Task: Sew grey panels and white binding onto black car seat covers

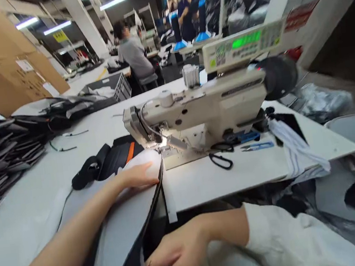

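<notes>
A padded fabric piece point(124, 230), pale grey on top with a dark edge, runs from my lap up to the needle area of a white sewing machine point(194, 113). My left hand point(140, 175) lies flat on its pale surface just in front of the lit needle, fingers stretched out and thumb side near the dark edge. Lower down, close to my body, my right hand point(179, 251) is closed at the dark edge of the same piece, its fingertips partly hidden. Beyond the left hand lie dark straps point(92, 165) and an orange strip point(130, 152).
Black-handled scissors point(221, 161), blue thread snips point(258, 146) and a striped white cloth point(295, 146) lie right on the white table point(200, 186). Stacked dark pieces point(6, 158) and a cardboard box point(2, 55) stand left. A grey crate point(122, 87) and two people are farther back.
</notes>
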Available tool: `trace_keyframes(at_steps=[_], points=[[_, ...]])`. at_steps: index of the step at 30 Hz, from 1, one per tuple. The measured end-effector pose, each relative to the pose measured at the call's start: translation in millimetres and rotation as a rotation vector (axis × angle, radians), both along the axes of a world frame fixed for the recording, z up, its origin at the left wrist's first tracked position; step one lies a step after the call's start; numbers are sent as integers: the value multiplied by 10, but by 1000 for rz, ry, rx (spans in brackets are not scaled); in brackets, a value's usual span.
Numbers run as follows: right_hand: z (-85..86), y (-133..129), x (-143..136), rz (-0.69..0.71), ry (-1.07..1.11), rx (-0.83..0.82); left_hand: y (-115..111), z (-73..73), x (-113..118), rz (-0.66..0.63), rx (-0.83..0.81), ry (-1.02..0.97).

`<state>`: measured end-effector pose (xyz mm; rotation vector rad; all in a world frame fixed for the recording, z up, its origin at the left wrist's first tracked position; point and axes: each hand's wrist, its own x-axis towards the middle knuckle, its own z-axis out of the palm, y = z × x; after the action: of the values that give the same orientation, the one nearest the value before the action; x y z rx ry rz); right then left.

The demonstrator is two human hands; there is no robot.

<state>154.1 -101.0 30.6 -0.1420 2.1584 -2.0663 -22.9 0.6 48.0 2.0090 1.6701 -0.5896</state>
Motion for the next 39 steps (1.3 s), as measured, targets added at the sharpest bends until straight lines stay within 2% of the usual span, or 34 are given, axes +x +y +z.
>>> trace_keyframes(at_steps=[2, 3, 4, 6, 8, 11, 12, 14, 18, 23, 27, 30, 34, 36, 39], points=[[-196, -6, 192, -63, -66, -230, -72, -100, 67, 24, -6, 31], [-294, -28, 291, -131, -90, -257, -133, -145, 126, 36, -2, 46], [-387, -50, 377, -207, -71, -204, -194, -182, 193, 45, 5, 64], [-537, -56, 476, -310, 77, 35, -284, -231, 318, 44, 28, 109], [-634, 24, 481, -411, 235, 408, -311, -247, 388, 31, 62, 166], [-728, 275, 429, -622, 249, 949, -252, -204, 354, 11, 91, 168], [-761, 364, 422, -683, 217, 1070, -221, -176, 312, 11, 67, 126], [-832, 504, 430, -739, 189, 1210, -163, -122, 211, 26, -20, -2], [-917, 587, 445, -680, 220, 1275, -158, -113, 107, 81, -74, -161], [-846, 559, 341, -658, 230, 1261, -272, -208, 232, 81, 135, 6], [-881, 496, 293, -644, 281, 1349, -237, -180, 254, 98, 56, 1], [-980, 378, 272, -735, 322, 1438, -219, -183, 258, 76, 43, 4], [-1033, 203, 156, -788, 411, 1418, -237, -251, 290, 37, 121, 128], [-1007, 153, 79, -820, 483, 1407, -222, -261, 259, 73, 96, 78], [-945, 134, 10, -891, 511, 1420, -183, -225, 170, 111, 38, -120]])
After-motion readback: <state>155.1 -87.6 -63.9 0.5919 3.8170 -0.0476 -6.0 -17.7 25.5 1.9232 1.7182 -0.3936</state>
